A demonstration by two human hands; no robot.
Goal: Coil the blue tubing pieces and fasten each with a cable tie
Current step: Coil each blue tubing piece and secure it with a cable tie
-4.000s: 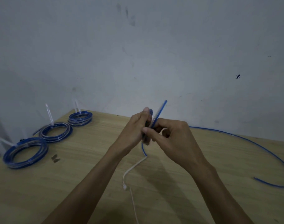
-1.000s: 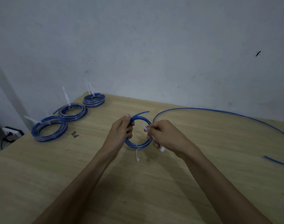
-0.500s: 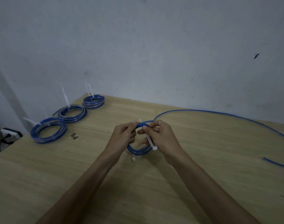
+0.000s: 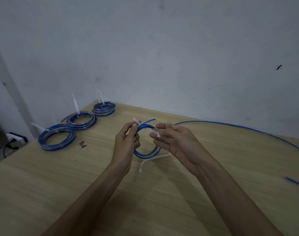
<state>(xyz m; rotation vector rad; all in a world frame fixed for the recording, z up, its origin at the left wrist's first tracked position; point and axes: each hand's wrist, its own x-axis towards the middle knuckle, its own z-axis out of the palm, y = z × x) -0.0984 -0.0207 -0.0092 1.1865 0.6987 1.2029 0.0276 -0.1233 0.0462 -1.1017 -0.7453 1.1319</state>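
Observation:
A small coil of blue tubing (image 4: 146,153) hangs above the wooden table (image 4: 77,181) between my hands. My left hand (image 4: 126,142) pinches the coil's top left together with one end of a white cable tie (image 4: 136,122). My right hand (image 4: 174,142) has its fingers spread and loosely touches the tie's strap near the coil's top right. The tie's tail with its head (image 4: 142,167) dangles below the coil. The rest of the blue tubing (image 4: 239,128) runs from the coil in a long arc across the table to the right edge.
Three tied blue coils lie at the table's left: the near coil (image 4: 56,137), the middle coil (image 4: 81,120) and the far coil (image 4: 103,109), each with a white tie sticking up. A small dark scrap (image 4: 82,144) lies nearby. A grey wall stands behind the table.
Since 4 s ago the tubing end has been wound into a small coil. In the last half second my right hand opened and drew slightly right, and the tie's tail now dangles below.

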